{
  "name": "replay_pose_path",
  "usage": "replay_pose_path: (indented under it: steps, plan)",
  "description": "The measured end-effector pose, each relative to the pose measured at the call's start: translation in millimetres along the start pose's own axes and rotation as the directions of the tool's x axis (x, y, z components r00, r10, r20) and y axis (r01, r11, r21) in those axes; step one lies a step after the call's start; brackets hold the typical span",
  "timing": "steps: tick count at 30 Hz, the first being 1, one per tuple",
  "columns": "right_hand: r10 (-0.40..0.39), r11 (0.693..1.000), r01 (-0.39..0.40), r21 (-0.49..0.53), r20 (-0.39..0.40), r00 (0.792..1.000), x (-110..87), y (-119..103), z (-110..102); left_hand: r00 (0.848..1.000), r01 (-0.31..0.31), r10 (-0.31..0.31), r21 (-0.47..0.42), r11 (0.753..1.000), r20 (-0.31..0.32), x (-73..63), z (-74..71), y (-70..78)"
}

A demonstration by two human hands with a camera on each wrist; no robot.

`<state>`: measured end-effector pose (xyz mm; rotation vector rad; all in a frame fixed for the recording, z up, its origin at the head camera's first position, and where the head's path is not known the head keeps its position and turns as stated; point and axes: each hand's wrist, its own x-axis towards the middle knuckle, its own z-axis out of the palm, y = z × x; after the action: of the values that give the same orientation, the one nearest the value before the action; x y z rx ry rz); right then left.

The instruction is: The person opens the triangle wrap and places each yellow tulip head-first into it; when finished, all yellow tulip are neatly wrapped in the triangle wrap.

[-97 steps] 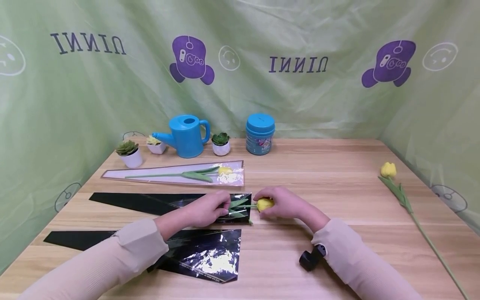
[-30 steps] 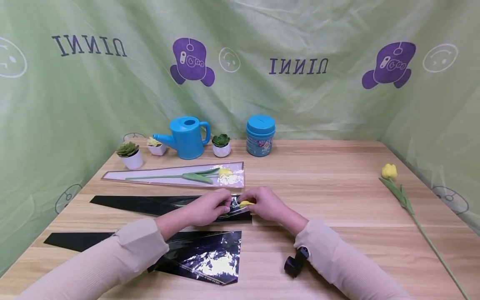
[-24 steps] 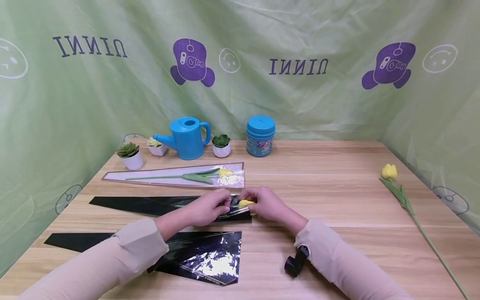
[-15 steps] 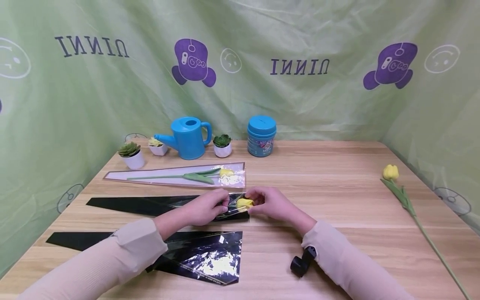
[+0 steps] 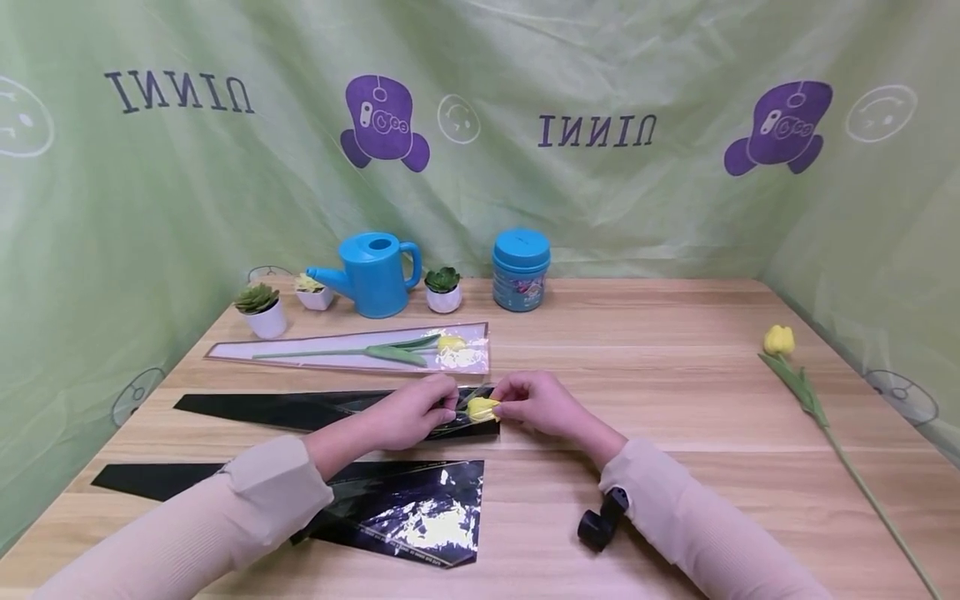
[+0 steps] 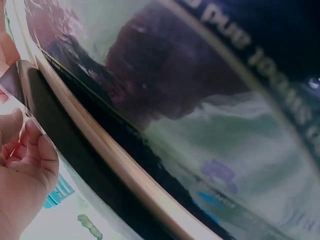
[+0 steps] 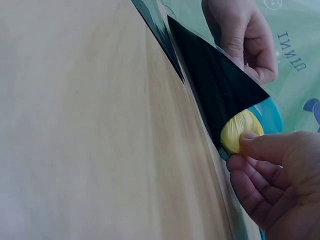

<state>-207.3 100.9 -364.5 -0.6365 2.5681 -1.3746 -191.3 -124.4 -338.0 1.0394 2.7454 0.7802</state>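
From my remote seat I see the yellow tulip with a rounded bloom (image 5: 482, 408) at the wide mouth of the long, tapered, glossy black sleeve (image 5: 255, 407), my landmark here. The right hand (image 5: 538, 403) pinches the bloom, thumb on top and fingers curled beneath, coming in from the mouth side. The left hand (image 5: 414, 408) lies across the sleeve just behind the mouth, fingers curled, pinching the sleeve's edge.

The relation I judge most telling: the bloom sits directly in front of the right hand's fingertips, toward the sleeve's narrow tail, and the flower's long axis seems to run along the sleeve. The right hand is nearer, touching it; the left hand is just beside. The stem is mostly hidden by the left hand and glare, and I cannot tell how much of the bloom the film covers.

On the near side of the sleeve lies a second glossy black tapered sleeve (image 5: 420, 500); on its far side, a pale tapered sleeve with a dark border (image 5: 315, 343) holds another yellow tulip. Beyond that stand a blue plastic watering can (image 5: 375, 279) and a blue lidded tub (image 5: 521, 275). Well to the sleeve's right, a loose long-stemmed yellow tulip (image 5: 806, 396) lies on the wood-grain bench (image 5: 637, 350).
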Motion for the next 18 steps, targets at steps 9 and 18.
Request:
replay_pose_path:
  steps: [9,18]
  plan:
    - [0.079,0.991,-0.078,0.106,-0.01,0.997,5.4,-1,10,1.0,-0.014,0.014,0.002,1.0,-0.025,0.8,1.4,1.3]
    - [0.035,0.994,-0.034,0.106,-0.008,0.999,10.7,-2,14,0.996,-0.07,0.072,0.046,0.997,-0.044,2.5,2.3,2.6]
